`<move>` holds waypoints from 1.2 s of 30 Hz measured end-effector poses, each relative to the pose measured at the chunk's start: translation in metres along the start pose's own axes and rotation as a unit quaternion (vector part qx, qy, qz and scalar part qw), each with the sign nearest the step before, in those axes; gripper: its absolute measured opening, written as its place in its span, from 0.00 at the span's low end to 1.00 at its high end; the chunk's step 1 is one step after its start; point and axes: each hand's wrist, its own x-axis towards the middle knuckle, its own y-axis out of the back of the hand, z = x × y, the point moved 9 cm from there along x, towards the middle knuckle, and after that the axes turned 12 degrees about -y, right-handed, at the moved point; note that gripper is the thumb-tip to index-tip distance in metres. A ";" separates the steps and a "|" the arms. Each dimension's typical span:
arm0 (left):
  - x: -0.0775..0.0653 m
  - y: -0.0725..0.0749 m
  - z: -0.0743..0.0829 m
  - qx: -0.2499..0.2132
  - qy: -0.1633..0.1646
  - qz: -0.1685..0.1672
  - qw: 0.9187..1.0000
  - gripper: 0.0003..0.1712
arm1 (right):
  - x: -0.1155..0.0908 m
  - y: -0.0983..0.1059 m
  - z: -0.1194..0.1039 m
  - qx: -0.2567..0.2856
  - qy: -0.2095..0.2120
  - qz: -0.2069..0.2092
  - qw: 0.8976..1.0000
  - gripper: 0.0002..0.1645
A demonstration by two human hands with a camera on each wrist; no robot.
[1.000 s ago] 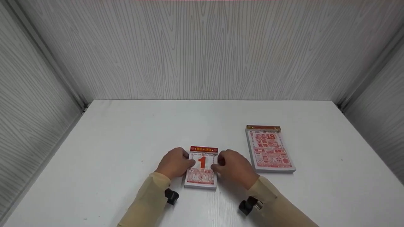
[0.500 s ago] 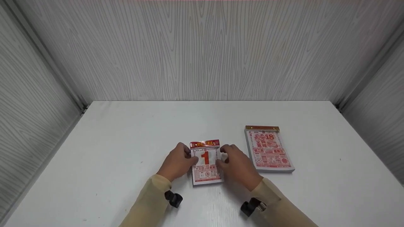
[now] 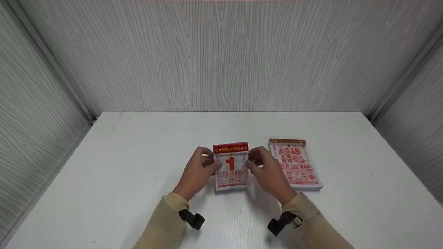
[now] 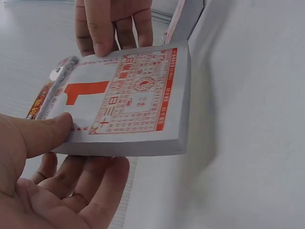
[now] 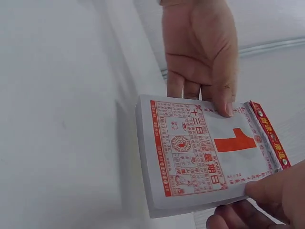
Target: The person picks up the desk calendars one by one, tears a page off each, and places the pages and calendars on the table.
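Observation:
A small tear-off calendar (image 3: 232, 178) with a red top strip and a large red 1 is held up off the table between both hands. My left hand (image 3: 196, 172) grips its left edge, thumb on the front page and fingers behind, as the left wrist view shows with the calendar's thick page block (image 4: 136, 98). On the opposite edge my right hand (image 3: 270, 174) grips it the same way; in the right wrist view its thumb presses the front of the calendar (image 5: 200, 152) near the strip.
A larger tear-off calendar (image 3: 298, 166) showing 18 lies on the white table (image 3: 145, 152) to the right, partly behind the right hand. Grey wood-grain panels (image 3: 221, 55) stand at the back and both sides.
Both hands have lifted the small calendar off the table, moving it up, away and slightly right, its face tilting toward me. The larger calendar stays in place.

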 end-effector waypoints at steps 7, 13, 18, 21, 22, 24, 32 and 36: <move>0.001 -0.009 0.006 -0.163 -0.033 -0.029 0.986 0.28 | 0.001 0.011 0.000 0.110 -0.029 -0.019 0.993 0.19; -0.001 -0.017 -0.001 -0.226 -0.025 -0.070 0.971 0.28 | -0.002 0.012 -0.004 0.133 -0.042 -0.032 0.990 0.18; -0.002 -0.019 -0.011 -0.274 0.001 -0.075 0.959 0.28 | -0.004 0.013 -0.008 0.133 -0.042 -0.028 0.990 0.18; -0.001 -0.020 -0.012 -0.295 0.002 -0.090 0.951 0.30 | -0.004 0.014 -0.010 0.129 -0.044 -0.023 0.990 0.19; -0.001 -0.021 -0.012 -0.300 0.003 -0.096 0.949 0.30 | -0.005 0.014 -0.010 0.126 -0.045 -0.021 0.991 0.19; -0.001 -0.022 -0.011 -0.309 0.006 -0.108 0.945 0.31 | -0.005 0.015 -0.011 0.119 -0.046 -0.016 0.992 0.19; 0.003 -0.021 -0.013 -0.272 0.022 -0.126 0.954 0.33 | -0.004 0.017 -0.007 0.112 -0.055 -0.012 0.992 0.18; 0.005 -0.018 -0.015 -0.239 0.020 -0.117 0.964 0.32 | -0.003 0.016 -0.004 0.118 -0.059 -0.014 0.991 0.18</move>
